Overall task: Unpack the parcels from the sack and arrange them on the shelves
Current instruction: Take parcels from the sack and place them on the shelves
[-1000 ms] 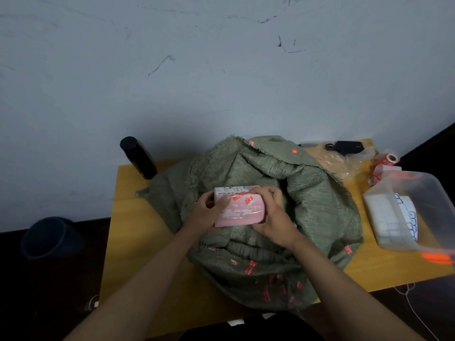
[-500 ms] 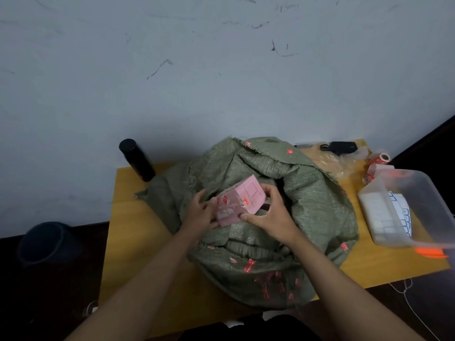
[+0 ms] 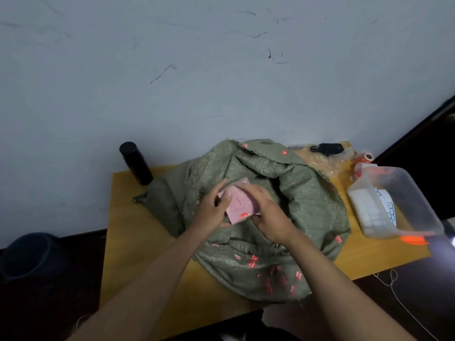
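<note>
A green woven sack [image 3: 307, 200] with red markings lies open on the wooden table [image 3: 138, 232]. Above its mouth I hold a small pink parcel [image 3: 240, 205] in clear wrap with a red sticker. My left hand [image 3: 213, 210] grips the parcel's left side, thumb and fingers curled round it. My right hand [image 3: 267, 212] holds its right side, with fingers over the top edge. The inside of the sack is hidden by folds and by my hands. No shelves are in view.
A black bottle [image 3: 135, 162] stands at the table's back left. A clear plastic tub [image 3: 394, 200] holding white items sits at the right, red tape rolls [image 3: 364, 158] and a black device [image 3: 328, 148] behind it. A dark bin [image 3: 29, 254] is on the floor at left.
The pink parcel has been turned in my hands, from its long face to a flatter face with one red sticker. Both hands stay on it above the sack.
</note>
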